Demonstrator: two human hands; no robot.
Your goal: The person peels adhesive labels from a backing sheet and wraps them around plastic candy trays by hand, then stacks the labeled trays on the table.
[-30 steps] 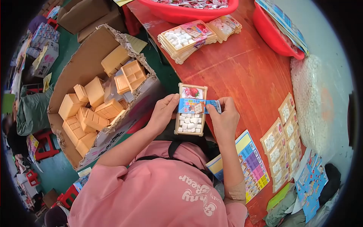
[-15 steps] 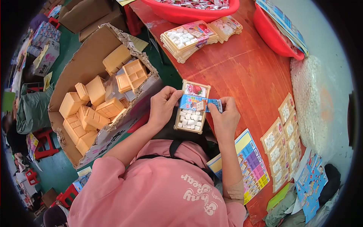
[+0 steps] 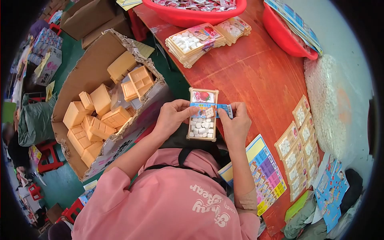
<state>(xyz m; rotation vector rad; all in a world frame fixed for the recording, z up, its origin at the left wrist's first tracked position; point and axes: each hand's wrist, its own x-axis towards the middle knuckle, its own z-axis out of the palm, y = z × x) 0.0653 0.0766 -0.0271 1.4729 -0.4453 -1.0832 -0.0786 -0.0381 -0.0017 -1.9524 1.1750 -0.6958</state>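
I hold the filled tray [image 3: 201,139] upright in front of me, just off the near left edge of the red table [image 3: 248,88], its long sides running near to far. My left hand [image 3: 171,119] is closed on its left side, thumb lying over the blue paper band [image 3: 205,107] that crosses the middle. My right hand [image 3: 235,125] pinches the band's right end between thumb and bent forefinger, where it sticks out past the tray's right edge. Beyond the band sits a strawberry-printed packet [image 3: 203,97]; on the near side lie white pieces [image 3: 201,128]. To my left, a torn cardboard box [image 3: 82,66] holds orange-tan plastic trays [image 3: 101,99]. Far on the table, a stack of filled trays [image 3: 194,42] stands just in front of a red basin [image 3: 192,17] of small packets. On the right, more filled trays lie in rows [image 3: 294,158], beside a colourful printed sheet [image 3: 266,172] nearer my right forearm.
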